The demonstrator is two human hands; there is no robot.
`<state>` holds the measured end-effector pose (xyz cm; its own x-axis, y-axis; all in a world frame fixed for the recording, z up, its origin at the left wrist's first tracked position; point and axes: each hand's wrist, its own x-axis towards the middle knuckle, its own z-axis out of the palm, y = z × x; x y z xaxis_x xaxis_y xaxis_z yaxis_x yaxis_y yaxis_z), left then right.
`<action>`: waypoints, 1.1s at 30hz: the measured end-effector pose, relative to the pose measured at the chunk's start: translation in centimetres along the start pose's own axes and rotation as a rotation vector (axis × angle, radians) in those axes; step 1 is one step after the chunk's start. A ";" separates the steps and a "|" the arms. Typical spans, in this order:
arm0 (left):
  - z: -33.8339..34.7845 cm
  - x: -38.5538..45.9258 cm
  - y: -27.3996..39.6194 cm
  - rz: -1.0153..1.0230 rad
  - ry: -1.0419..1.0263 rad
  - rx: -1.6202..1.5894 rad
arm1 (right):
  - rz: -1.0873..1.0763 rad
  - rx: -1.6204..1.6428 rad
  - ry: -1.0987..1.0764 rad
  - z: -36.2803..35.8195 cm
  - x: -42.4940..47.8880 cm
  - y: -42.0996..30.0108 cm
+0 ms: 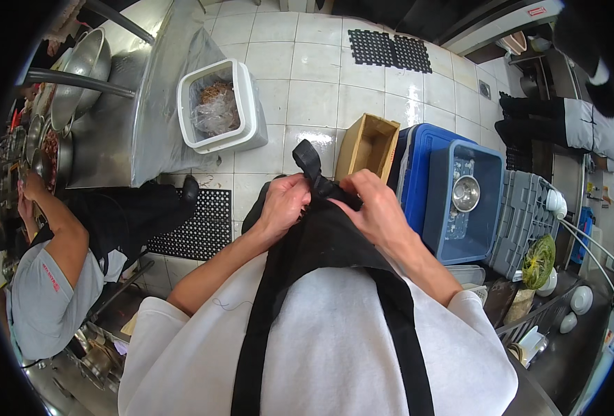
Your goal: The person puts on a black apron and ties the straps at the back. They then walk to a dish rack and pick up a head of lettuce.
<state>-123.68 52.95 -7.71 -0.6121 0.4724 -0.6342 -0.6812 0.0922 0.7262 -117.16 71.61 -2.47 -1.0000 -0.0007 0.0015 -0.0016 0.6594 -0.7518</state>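
A black apron hangs over my white shirt, its straps running up both sides of my chest. At the front of my waist, my left hand is closed on the black apron ties, which form a loop standing up between my hands. My right hand pinches the ties from the other side, thumb against the dark cloth near the gathered part. Whether the ties are knotted cannot be told, as the fingers partly cover them.
A white bin holding waste stands ahead by a steel table. A wooden box and a blue-grey tub with a metal bowl are at right. One co-worker is at left, another at far right.
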 end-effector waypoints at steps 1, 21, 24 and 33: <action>0.1 0.1 -0.1 0.007 0.003 0.013 | -0.024 -0.054 0.023 0.4 0.1 -0.2; 0.3 0.4 -0.3 0.017 0.076 -0.105 | 0.221 -0.074 -0.011 3.5 0.4 -0.7; 0.2 0.4 0.0 0.001 0.106 -0.064 | 0.243 -0.060 -0.022 3.2 -0.5 -0.2; 0.1 0.9 0.3 -0.078 0.092 -0.165 | 0.343 -0.013 -0.030 0.3 -4.4 0.8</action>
<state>-124.35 53.51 -8.02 -0.5839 0.3870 -0.7137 -0.7799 -0.0234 0.6254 -112.79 71.91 -3.29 -0.9419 0.2010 -0.2690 0.3344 0.6349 -0.6965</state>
